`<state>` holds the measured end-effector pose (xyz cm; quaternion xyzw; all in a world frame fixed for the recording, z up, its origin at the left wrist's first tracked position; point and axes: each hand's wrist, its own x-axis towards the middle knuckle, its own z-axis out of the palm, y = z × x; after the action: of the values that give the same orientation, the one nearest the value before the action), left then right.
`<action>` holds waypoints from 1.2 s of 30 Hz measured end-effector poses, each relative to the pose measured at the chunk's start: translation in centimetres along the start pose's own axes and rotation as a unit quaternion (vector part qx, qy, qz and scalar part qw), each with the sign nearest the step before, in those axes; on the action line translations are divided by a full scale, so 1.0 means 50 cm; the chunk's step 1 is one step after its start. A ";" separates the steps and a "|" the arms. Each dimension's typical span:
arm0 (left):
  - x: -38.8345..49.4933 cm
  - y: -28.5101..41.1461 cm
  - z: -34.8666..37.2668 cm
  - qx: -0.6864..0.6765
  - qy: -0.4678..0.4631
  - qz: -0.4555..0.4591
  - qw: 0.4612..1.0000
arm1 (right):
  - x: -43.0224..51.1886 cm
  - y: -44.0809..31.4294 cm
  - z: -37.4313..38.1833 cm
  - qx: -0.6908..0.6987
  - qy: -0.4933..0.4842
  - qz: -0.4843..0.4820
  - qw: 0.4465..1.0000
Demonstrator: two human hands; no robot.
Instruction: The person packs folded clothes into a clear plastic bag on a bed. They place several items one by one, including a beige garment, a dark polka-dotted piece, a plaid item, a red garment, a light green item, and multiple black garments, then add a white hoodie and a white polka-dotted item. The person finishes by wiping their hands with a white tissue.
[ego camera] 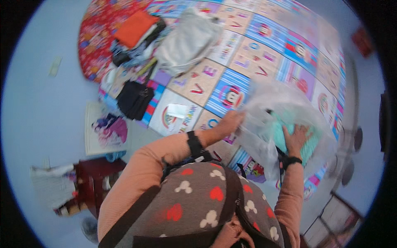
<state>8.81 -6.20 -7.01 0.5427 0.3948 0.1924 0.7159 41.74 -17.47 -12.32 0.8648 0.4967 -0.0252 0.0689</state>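
A clear plastic bag [257, 127] lies with its mouth wide on the patterned mat in front of me. At its left side, my left hand [231, 123] pinches the rim of the bag. Inside it is a folded mint-green cloth item [279, 133], soft and ribbed-looking. My right hand [296, 139] reaches into the bag and rests flat on this cloth, fingers spread. A small dark thing [269, 111] shows at the cloth's upper edge; what it is, I cannot tell.
The cartoon-print mat [198, 90] covers the raised surface. On it are a silvery-white fabric bundle [189, 40], an orange folded cloth [136, 29] on a clothes pile, and a black pouch [135, 99]. A red floral cloth [96, 40] covers the far left. Dark red furniture [93, 176] stands lower left.
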 end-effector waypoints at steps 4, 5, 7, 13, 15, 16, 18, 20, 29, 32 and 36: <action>-0.010 -0.009 -0.019 -0.029 -0.060 -0.019 0.998 | 0.011 0.001 0.028 -0.028 -0.037 0.010 0.999; -0.020 -0.020 -0.042 -0.028 -0.065 -0.014 0.997 | 0.020 0.007 0.033 -0.029 -0.046 0.020 0.998; -0.047 -0.056 -0.116 -0.029 -0.082 -0.001 0.996 | 0.032 0.021 0.037 0.000 -0.007 -0.002 1.000; -0.178 -0.245 -0.512 0.017 0.228 -0.152 0.962 | 0.023 0.055 0.014 0.161 0.090 -0.085 0.979; -0.269 -0.312 -0.653 0.006 0.373 -0.117 0.921 | -0.009 0.053 -0.002 0.161 0.172 -0.110 0.966; -0.311 -0.340 -0.725 0.068 0.428 -0.136 0.891 | -0.032 0.052 -0.013 0.151 0.177 -0.093 0.968; -0.392 -0.393 -0.853 0.137 0.551 -0.134 0.813 | -0.066 0.041 -0.043 0.140 0.193 -0.071 0.969; -0.460 -0.435 -0.970 0.113 0.619 -0.135 0.765 | -0.114 0.020 -0.074 0.134 0.217 -0.057 0.965; -0.533 -0.497 -1.236 -0.014 0.584 -0.247 0.773 | -0.251 -0.185 -0.163 0.149 0.214 -0.024 0.965; -0.505 -0.503 -1.275 -0.098 0.542 -0.244 0.798 | -0.280 -0.261 -0.181 0.164 0.210 -0.013 0.964; -0.467 -0.501 -1.297 -0.287 0.564 -0.193 0.750 | -0.318 -0.332 -0.214 0.143 0.196 -0.011 0.970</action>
<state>-59.56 9.44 -28.39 0.0171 0.7495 0.4252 0.5071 19.11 -21.30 -1.50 0.8484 0.5010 0.0729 -0.1547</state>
